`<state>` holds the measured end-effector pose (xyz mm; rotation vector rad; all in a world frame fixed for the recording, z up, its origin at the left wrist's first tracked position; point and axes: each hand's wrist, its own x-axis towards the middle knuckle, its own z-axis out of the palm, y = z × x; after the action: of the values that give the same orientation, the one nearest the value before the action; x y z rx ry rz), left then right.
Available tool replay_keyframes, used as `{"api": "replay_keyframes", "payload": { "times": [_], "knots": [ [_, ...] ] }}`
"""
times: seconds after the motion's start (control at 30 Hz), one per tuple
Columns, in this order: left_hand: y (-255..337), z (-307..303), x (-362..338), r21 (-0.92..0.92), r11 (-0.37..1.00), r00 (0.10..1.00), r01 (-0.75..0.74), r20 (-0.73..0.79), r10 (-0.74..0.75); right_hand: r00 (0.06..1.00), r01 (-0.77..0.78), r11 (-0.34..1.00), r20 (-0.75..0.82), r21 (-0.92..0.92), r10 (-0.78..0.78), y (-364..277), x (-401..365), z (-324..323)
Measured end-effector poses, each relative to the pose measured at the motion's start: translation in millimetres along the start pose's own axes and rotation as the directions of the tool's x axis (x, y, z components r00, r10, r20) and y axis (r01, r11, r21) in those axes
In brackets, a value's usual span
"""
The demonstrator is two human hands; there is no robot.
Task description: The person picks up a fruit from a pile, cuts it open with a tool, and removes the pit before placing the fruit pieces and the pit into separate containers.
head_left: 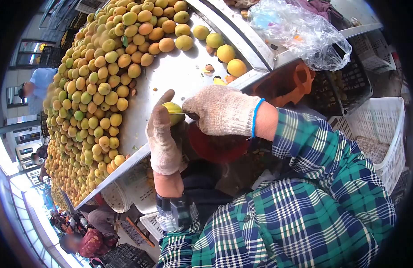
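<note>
My left hand (164,140), in a soiled knit glove, is closed around a yellow-green apricot (172,107) near the table's front edge. In my right hand (222,110), gloved too, is a small knife; its thin blade (179,113) lies against the apricot, while its handle is mostly hidden by my fingers. Beyond my hands a large heap of apricots (99,85) covers the metal table (171,67). Fruit scraps (208,69) lie on the metal just past my right hand. Below my hands is a red basin (220,145), partly covered by them.
Several loose apricots line the table's raised rim (253,73). A clear plastic bag (300,38) rests at the upper right, above an orange bag (300,82). A white crate (392,147) stands at my right, a white bucket (116,196) at lower left. Other people are at left.
</note>
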<state>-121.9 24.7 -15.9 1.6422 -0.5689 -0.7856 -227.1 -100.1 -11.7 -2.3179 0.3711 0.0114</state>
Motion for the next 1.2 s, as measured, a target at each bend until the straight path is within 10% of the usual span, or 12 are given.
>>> {"api": "replay_keyframes", "payload": {
  "times": [0.23,0.4,0.57,0.77,1.2],
  "knots": [
    [2.5,1.0,-2.5,-0.101,0.99,0.993,0.102,0.074,-0.095,0.998,-0.039,0.999,-0.056,-0.003,0.038,2.6,-0.7,5.3],
    [-6.2,4.3,0.2,0.258,0.95,0.983,-0.174,0.099,0.153,0.999,-0.036,0.999,0.015,0.041,0.035,7.5,-0.3,6.9],
    [-5.7,4.3,3.9,0.256,0.956,0.989,-0.143,0.07,0.129,0.998,-0.01,1.0,0.055,-0.012,0.011,2.6,0.3,12.9],
    [-1.5,7.7,0.0,0.142,0.989,0.999,-0.037,0.027,0.034,0.969,-0.244,0.97,-0.049,-0.004,0.244,-3.6,2.3,23.7],
    [-12.4,4.3,-11.3,0.276,0.921,0.961,-0.276,0.088,0.261,0.997,0.075,0.996,-0.015,-0.053,-0.076,8.8,3.1,15.9]
  ]
}}
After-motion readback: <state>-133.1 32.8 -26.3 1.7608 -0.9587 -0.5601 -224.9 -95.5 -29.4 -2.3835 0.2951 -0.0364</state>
